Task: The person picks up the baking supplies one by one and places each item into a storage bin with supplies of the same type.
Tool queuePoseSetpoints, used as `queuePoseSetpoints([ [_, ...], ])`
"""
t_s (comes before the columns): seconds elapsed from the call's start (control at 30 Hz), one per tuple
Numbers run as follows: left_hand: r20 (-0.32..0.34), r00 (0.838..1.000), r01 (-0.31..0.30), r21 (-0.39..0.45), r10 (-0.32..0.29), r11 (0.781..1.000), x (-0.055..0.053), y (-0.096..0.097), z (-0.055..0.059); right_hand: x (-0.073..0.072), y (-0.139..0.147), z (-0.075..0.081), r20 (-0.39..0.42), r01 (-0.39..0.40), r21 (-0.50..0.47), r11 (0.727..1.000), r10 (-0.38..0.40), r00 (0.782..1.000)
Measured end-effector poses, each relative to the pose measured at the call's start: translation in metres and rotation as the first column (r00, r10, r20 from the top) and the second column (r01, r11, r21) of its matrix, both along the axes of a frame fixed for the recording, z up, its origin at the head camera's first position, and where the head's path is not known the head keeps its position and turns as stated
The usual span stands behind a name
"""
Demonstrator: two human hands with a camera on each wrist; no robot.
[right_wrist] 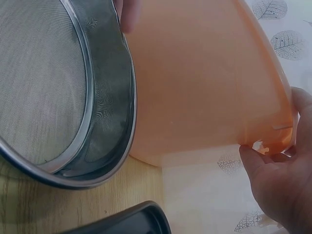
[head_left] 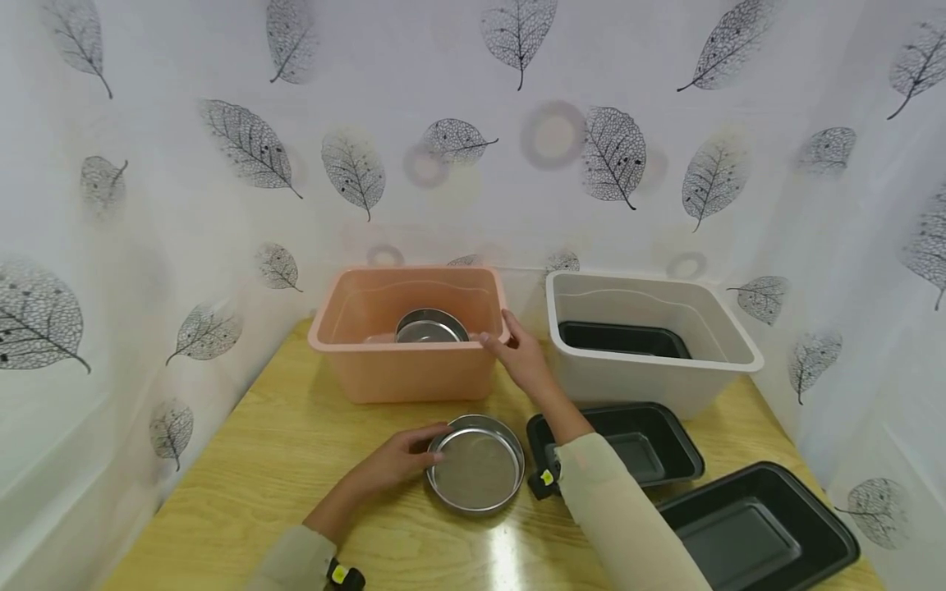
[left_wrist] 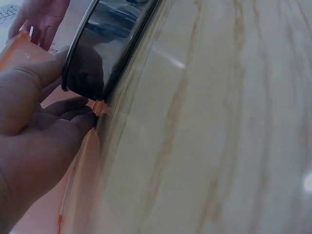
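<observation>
On the wooden table [head_left: 296, 472], seen from the head, a round metal sieve [head_left: 476, 474] is in front of a peach plastic tub [head_left: 417, 376]. The left hand [head_left: 399, 456] holds the sieve by its left edge. The right hand [head_left: 521, 358] reaches over and holds the tub's rim at the near right corner. Another round metal dish [head_left: 431, 328] sits inside the tub. To the right is a white tub [head_left: 636, 376] with a black pan [head_left: 624, 340] inside. Two more pans, a small black pan [head_left: 637, 447] and a bigger black pan [head_left: 746, 538], are on the table at the right. Behind it all hangs a white curtain [head_left: 443, 49] with gray leaves.

From the left wrist, the thumb is up against the sieve's shiny side, and the other fingers are bent close to it. The peach tub is just past them.

From the right wrist, the thumb and bent fingers pinch the tub's edge. The sieve's fine mesh is big and near, with a left fingertip at its rim.
</observation>
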State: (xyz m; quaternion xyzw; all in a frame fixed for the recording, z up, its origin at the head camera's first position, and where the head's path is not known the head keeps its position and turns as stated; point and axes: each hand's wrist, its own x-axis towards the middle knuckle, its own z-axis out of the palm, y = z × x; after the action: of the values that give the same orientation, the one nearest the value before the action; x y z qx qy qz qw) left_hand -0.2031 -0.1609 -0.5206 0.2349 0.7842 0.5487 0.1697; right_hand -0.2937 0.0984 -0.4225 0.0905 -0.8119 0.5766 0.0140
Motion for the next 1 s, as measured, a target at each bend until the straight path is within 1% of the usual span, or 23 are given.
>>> queuePoseSetpoints([
  [0.17,-0.019,1.000,0.016,-0.055,-0.017,0.998,-0.001,0.002,0.002,0.001,0.001,0.001,0.005,0.008,-0.005,1.000,-0.008,1.000],
  [0.27,-0.021,0.999,0.030,-0.074,-0.031,0.997,0.000,0.002,0.005,0.001,0.001,0.001,0.003,0.010,-0.002,1.000,-0.010,1.000],
  [0.37,-0.012,0.999,0.039,-0.070,-0.040,0.997,0.000,0.001,0.007,0.000,0.001,0.000,0.002,0.009,0.006,1.000,-0.009,1.000],
  [0.6,0.015,1.000,0.027,-0.038,-0.027,0.999,0.003,-0.001,0.013,-0.001,0.001,0.000,-0.005,0.006,0.008,1.000,-0.006,1.000],
  [0.8,0.005,1.000,0.009,-0.019,-0.009,1.000,0.011,-0.006,0.023,-0.001,0.000,-0.001,0.004,-0.002,0.017,1.000,0.002,1.000],
  [0.9,0.000,1.000,0.018,-0.013,-0.018,1.000,0.014,-0.009,0.027,-0.001,-0.001,-0.001,0.008,0.004,0.012,1.000,-0.004,1.000],
  [1.0,0.002,1.000,0.020,-0.025,-0.020,0.999,0.017,-0.012,0.030,-0.002,0.000,-0.001,0.008,0.009,0.006,1.000,-0.009,1.000],
])
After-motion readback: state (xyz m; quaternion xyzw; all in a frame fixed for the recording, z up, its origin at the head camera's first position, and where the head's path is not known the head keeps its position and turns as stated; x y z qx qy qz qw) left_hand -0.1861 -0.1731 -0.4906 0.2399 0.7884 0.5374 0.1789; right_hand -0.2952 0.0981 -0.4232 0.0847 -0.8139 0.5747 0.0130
